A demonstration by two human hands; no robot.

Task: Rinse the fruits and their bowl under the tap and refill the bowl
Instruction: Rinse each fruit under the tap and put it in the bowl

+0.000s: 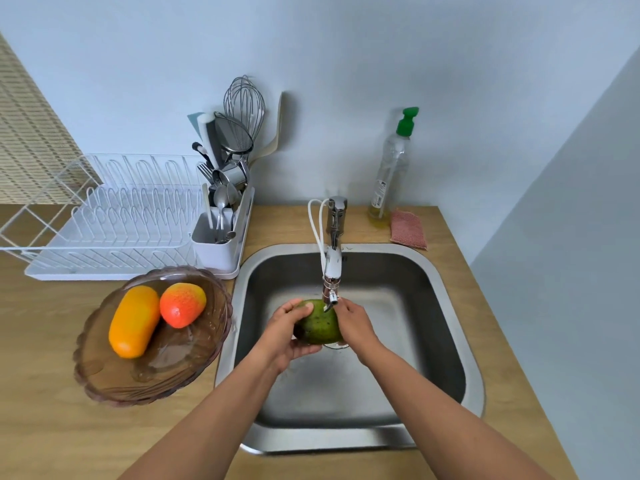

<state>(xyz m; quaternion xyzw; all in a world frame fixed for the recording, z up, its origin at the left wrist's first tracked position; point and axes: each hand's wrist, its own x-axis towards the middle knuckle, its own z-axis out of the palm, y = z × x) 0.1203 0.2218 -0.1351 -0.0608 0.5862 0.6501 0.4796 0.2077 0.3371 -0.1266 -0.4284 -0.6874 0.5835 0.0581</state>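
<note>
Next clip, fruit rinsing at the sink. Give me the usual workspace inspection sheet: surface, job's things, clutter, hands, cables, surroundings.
Surface: wooden counter around a steel sink.
Job's things: green fruit held under the tap; orange fruit and red-orange fruit lie in the brown glass bowl left of the sink.
Clutter: empty dish rack, utensil holder, soap bottle, pink sponge.
Hands: left hand and right hand both grip the green fruit.
Cables: white hose looped at the tap.
Surroundings: plain pale walls.
</note>
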